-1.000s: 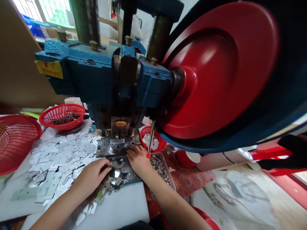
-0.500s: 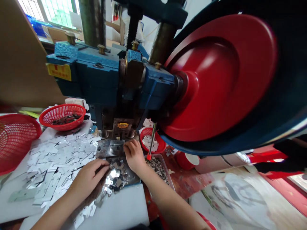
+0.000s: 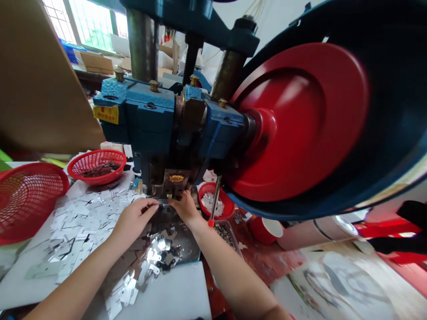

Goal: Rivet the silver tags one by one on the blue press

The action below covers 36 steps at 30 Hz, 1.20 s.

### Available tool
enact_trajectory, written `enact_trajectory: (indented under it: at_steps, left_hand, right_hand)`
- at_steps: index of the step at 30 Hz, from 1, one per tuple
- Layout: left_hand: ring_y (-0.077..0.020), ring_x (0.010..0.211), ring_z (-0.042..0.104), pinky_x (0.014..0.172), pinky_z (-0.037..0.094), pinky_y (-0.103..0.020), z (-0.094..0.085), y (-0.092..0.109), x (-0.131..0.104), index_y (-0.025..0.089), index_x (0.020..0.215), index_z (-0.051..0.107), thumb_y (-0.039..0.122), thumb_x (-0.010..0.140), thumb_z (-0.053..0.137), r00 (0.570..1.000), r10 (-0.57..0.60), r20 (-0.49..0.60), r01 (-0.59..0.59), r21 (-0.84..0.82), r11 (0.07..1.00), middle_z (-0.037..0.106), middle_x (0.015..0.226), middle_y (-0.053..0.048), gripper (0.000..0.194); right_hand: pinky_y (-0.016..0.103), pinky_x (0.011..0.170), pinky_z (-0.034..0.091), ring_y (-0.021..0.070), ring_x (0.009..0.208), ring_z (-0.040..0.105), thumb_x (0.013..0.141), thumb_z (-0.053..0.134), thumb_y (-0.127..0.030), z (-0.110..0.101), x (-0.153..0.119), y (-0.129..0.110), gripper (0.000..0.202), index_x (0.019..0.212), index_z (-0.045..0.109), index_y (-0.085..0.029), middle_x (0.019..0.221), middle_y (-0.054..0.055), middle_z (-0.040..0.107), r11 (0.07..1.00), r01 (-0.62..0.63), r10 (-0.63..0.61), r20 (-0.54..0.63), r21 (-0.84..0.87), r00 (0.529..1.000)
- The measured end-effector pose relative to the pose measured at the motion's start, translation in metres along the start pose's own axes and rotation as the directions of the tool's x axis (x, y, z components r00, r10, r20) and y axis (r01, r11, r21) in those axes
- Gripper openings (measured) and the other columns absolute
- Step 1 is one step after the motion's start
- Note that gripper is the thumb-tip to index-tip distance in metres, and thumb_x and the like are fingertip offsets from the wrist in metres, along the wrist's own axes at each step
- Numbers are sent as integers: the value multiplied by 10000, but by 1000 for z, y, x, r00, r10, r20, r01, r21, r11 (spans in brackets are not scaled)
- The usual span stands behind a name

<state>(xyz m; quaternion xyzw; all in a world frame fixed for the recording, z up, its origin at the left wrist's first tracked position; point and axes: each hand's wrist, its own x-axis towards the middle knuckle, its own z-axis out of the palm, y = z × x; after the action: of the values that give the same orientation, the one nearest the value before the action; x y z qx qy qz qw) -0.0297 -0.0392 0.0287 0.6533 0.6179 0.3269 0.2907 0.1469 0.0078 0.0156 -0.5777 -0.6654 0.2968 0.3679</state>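
- The left hand (image 3: 136, 218), lower left of centre: fingers nearly together, hold unclear.
- The right hand (image 3: 187, 209), beneath the press (image 3: 150, 122): fingers bent, hold unclear.
- Metal pieces (image 3: 154, 256) lie heaped at lower centre.

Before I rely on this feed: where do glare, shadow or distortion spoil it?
Head view: the window is nearly blown out; glare whitens some metal pieces; the press is dark low down, near left hand and right hand; the red wheel seems stretched by the lens.
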Motion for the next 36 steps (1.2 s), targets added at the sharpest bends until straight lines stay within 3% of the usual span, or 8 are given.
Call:
enact_trajectory:
  at_steps: [5, 8, 11, 14, 19, 23, 30, 36]
  left_hand:
    - [-241, 890, 656, 769, 489, -342, 14, 6, 23, 240, 964, 689, 450, 810, 489, 1000, 8, -4, -7, 49, 999, 724, 980, -38, 328]
    - [-250, 899, 651, 777, 482, -348, 22, 6, 28, 232, 932, 701, 425, 803, 494, 999, 24, -21, -23, 67, 997, 724, 957, -50, 312]
    - [-254, 936, 634, 816, 473, -357, 26, 3, 31, 223, 903, 707, 403, 793, 498, 998, 47, -45, -43, 83, 996, 710, 963, -57, 296]
    - [-253, 937, 625, 839, 470, -365, 29, -3, 34, 221, 880, 709, 408, 785, 503, 995, 72, -63, -66, 89, 994, 695, 952, -63, 294]
    - [-255, 980, 603, 902, 454, -378, 32, -14, 41, 196, 907, 703, 397, 761, 535, 992, 115, -53, -111, 58, 992, 684, 973, -81, 300]
    - [-243, 987, 610, 910, 458, -374, 36, -16, 46, 200, 930, 696, 344, 763, 519, 990, 142, -17, -142, 2, 990, 697, 984, -59, 283]
    - [-247, 968, 617, 910, 458, -386, 37, -11, 44, 181, 900, 685, 317, 776, 492, 983, 178, -37, -179, -17, 984, 689, 972, -72, 266]
    - [-248, 1001, 592, 933, 443, -391, 36, -13, 42, 183, 922, 684, 345, 796, 495, 970, 243, -25, -243, 7, 970, 661, 1028, -84, 278]
  right_hand:
    - [285, 791, 479, 179, 829, 590, 724, 628, -147, 4, -3, 11, 132, 810, 722, -182, 842, 33, 621, 999, 12, -9, -70, 39, 997]
    - [289, 816, 468, 174, 870, 570, 750, 559, -95, -2, -15, 14, 237, 850, 730, -225, 891, 34, 595, 993, 118, -121, -141, -30, 983]
    - [336, 858, 430, 195, 930, 531, 744, 534, -64, -11, -28, 11, 351, 922, 731, -294, 956, 34, 576, 948, 240, -259, -70, -207, 963]
    - [366, 869, 397, 205, 936, 511, 744, 530, -62, -15, -33, 6, 404, 979, 717, -333, 976, 30, 575, 908, 283, -298, 1, -308, 955]
    - [385, 884, 374, 217, 952, 490, 766, 540, -101, -18, -32, 2, 370, 993, 709, -338, 983, 28, 591, 869, 314, -326, 36, -382, 945]
    - [454, 995, 284, 233, 964, 474, 802, 538, -154, -19, -34, -4, 312, 1007, 696, -327, 1003, 29, 612, 769, 415, -421, 104, -487, 901]
    - [409, 959, 328, 221, 924, 488, 817, 533, -162, -23, -32, -7, 280, 965, 710, -321, 958, 17, 644, 768, 426, -408, 148, -478, 901]
    - [432, 1011, 266, 220, 964, 481, 864, 508, -217, -23, -35, -8, 258, 1015, 690, -323, 984, 18, 637, 679, 425, -405, 178, -598, 897]
